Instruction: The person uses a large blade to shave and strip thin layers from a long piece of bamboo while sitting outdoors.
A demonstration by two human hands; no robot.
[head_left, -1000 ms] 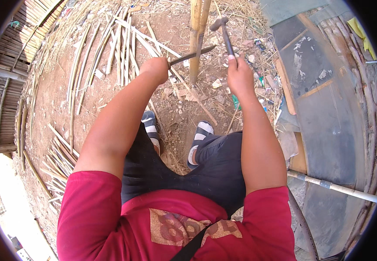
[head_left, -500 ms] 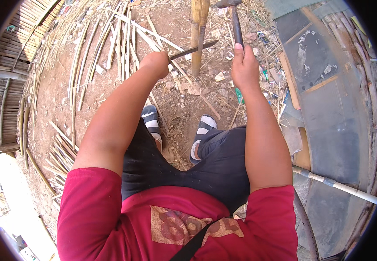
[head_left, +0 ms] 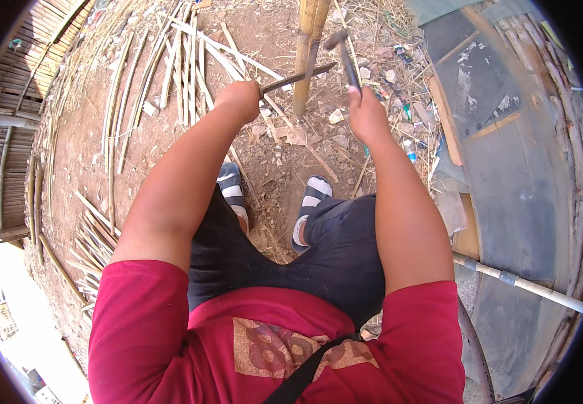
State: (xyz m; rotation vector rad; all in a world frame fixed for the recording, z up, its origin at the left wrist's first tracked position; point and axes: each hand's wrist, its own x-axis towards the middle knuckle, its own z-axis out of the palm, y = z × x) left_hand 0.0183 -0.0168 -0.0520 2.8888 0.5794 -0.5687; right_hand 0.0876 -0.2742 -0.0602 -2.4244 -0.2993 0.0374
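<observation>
1. Change. Against the picture from half a second ago, we note that the hammer with a dark head and a dark, straight handle [head_left: 350, 67] has shifted: its head now shows closer to the long, narrow, dark metal blade [head_left: 283, 84], much as it did one second ago. The left hand [head_left: 237, 102] and the blade have kept nearly the same position.

2. Fingers. We find the left fingers closed around the gripping end of the blade; the grip itself is hidden. The right hand [head_left: 369, 118] is clamped on the lower part of the hammer handle, with the thumb against it.

3. Workpiece. The yellow, upright bamboo pole with a dark split line [head_left: 305, 40] stands ahead of us, between the two hands. The blade crosses it at a slant, its tip showing beyond the right side. We cannot tell how deep the blade sits, nor whether the pole's lower end bears on the brown earth ground [head_left: 281, 165].

4. Meaning. We judge the shift to belong to a hammering stroke, with the blade held steady to receive it. Hammer head and blade appear apart; we cannot confirm any contact.
</observation>
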